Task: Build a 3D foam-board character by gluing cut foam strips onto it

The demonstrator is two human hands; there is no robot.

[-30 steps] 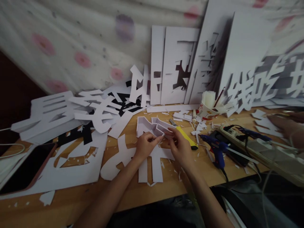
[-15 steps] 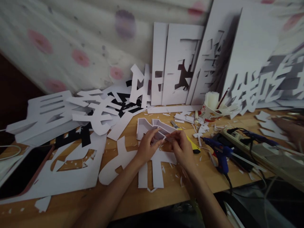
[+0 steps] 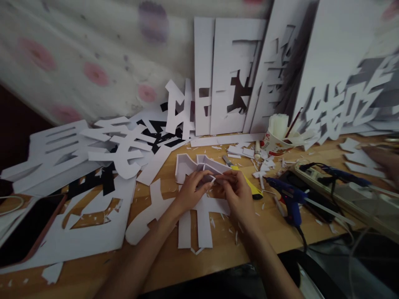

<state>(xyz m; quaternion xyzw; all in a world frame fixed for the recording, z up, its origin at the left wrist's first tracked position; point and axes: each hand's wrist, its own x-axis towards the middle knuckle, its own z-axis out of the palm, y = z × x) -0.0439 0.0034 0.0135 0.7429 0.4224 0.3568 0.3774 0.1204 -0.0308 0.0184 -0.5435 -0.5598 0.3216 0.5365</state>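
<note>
My left hand [image 3: 190, 192] and my right hand [image 3: 236, 195] meet over a white foam-board character with raised side walls [image 3: 190, 166], lying on the wooden table [image 3: 174, 265]. Both hands pinch a thin white strip [image 3: 211, 179] at the near edge of that character. Fingers of both hands are closed on it. A flat white cut-out character [image 3: 193, 222] lies under my wrists. A yellow utility knife [image 3: 246, 181] lies just right of my right hand.
A blue glue gun [image 3: 288, 199] and a power strip [image 3: 339, 195] lie to the right. A paper cup of glue sticks [image 3: 276, 139] stands behind. White character cut-outs and boards [image 3: 233, 79] lean against the wall. A phone [image 3: 28, 228] rests far left. Another person's hand [image 3: 385, 162] shows at the right edge.
My hands have drawn slightly closer together on the strip. The view has shifted a little; the items on the table stay where they were.
</note>
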